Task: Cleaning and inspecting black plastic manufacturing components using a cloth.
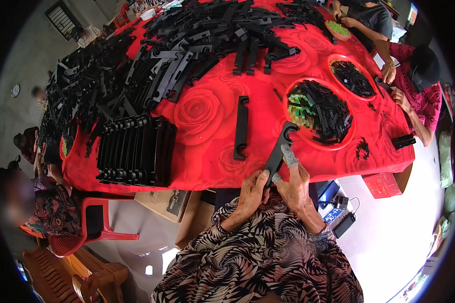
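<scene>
My left hand (pixel 253 193) grips the lower end of a long black plastic bar (pixel 277 155) with a rounded notch at its far end. My right hand (pixel 297 189) is closed on the same bar from the right side, with grey wrapping on its fingers. The bar is tilted, its far end close to the orange basin (pixel 333 148). Small black pieces (pixel 333 118) and some yellow-green ones (pixel 301 108) fill that basin. Another notched black bar (pixel 241 129) lies alone on the red cloth, left of my hands.
The red rose-patterned tablecloth (pixel 199 113) bears a neat stack of black bars (pixel 134 151) at left and a large heap of bars (pixel 172 70) behind. A second basin (pixel 374 96) stands at right. People sit along both sides. A red chair (pixel 96 217) stands at lower left.
</scene>
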Action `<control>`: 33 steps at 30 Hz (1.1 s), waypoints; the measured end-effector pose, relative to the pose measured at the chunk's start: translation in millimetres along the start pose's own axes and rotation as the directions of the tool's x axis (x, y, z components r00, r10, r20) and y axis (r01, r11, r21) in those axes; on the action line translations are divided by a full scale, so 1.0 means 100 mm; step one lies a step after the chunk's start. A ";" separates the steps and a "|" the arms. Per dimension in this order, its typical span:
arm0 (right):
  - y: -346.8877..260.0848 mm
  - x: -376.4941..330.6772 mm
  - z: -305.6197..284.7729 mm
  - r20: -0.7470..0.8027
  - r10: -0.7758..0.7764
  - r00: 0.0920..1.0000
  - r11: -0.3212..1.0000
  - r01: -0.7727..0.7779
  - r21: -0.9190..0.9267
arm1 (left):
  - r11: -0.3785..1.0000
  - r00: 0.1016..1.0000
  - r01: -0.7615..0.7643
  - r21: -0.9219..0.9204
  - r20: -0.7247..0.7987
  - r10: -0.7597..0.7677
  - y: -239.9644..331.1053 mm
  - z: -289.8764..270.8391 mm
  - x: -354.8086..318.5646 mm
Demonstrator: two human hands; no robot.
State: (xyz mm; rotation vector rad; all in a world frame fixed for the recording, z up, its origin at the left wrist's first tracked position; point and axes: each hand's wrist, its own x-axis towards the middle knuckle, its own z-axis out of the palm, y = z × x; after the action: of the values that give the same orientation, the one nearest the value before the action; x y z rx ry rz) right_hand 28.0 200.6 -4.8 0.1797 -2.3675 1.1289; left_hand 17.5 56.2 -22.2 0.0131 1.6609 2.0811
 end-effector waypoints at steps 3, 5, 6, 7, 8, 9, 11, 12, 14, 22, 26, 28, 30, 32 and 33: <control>0.03 -0.03 0.02 -0.050 -0.093 0.994 0.994 0.090 -0.054 | 1.000 1.000 0.010 0.011 -0.017 -0.010 0.03 0.02 -0.02; 0.01 -0.01 0.01 -0.044 -0.084 0.995 0.996 0.083 -0.039 | 1.000 1.000 0.010 0.011 -0.008 -0.010 0.01 0.01 -0.01; 0.01 -0.02 0.00 -0.039 -0.078 0.996 0.996 0.076 -0.040 | 1.000 1.000 0.004 0.014 0.002 -0.004 -0.01 0.00 -0.01; 0.02 -0.03 0.00 -0.037 -0.081 0.996 0.996 0.079 -0.036 | 1.000 1.000 0.023 0.013 0.001 -0.023 -0.02 -0.01 -0.01; 0.03 -0.03 0.00 -0.034 -0.083 0.996 0.996 0.082 -0.032 | 0.999 0.999 0.033 0.009 0.000 -0.033 -0.02 -0.01 -0.01; 0.03 -0.03 0.00 -0.026 -0.074 0.997 0.997 0.073 -0.033 | 0.999 0.999 0.037 0.021 -0.008 -0.037 -0.02 0.00 -0.01; 0.03 -0.03 -0.01 -0.038 -0.039 0.999 0.999 0.040 0.021 | 0.998 0.999 0.038 0.051 -0.016 -0.037 0.01 0.01 -0.03; 0.02 -0.01 -0.03 -0.033 -0.019 0.999 0.999 0.020 0.031 | 0.997 0.999 0.050 0.055 -0.023 -0.049 0.04 0.02 -0.02; 0.06 -0.01 -0.04 -0.010 -0.030 0.999 0.999 0.031 0.040 | 0.996 1.000 0.017 0.087 -0.012 -0.016 0.01 -0.01 0.00; 0.01 0.06 -0.17 0.092 0.067 0.994 0.994 -0.075 0.085 | 0.998 0.996 0.060 -0.034 0.062 -0.058 0.06 -0.06 0.03; 0.05 0.01 -0.11 0.068 0.000 0.998 0.998 -0.004 0.057 | 0.994 0.995 0.094 -0.052 0.047 -0.091 0.08 -0.03 0.04; -0.01 -0.03 -0.06 0.140 -0.106 0.984 0.992 0.115 -0.052 | 0.994 0.996 0.083 -0.067 0.045 -0.080 0.07 0.00 0.03; -0.05 -0.03 -0.07 0.152 -0.089 0.984 0.996 0.089 0.010 | 0.995 0.997 0.053 -0.078 -0.049 -0.057 0.03 0.02 0.03; -0.09 0.00 -0.06 0.179 -0.055 0.982 0.989 0.029 0.144 | 0.979 0.987 0.155 -0.130 -0.012 -0.158 0.02 -0.03 0.04; -0.13 -0.02 -0.07 0.118 0.021 0.993 0.986 -0.040 0.161 | 0.958 0.980 0.196 -0.209 -0.003 -0.201 0.04 -0.04 0.04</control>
State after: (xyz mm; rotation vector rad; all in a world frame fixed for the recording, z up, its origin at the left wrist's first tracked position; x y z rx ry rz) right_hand 36.8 197.1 6.3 0.2732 -2.3842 1.3622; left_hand 11.4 53.8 -20.9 -0.2386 1.3874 2.0949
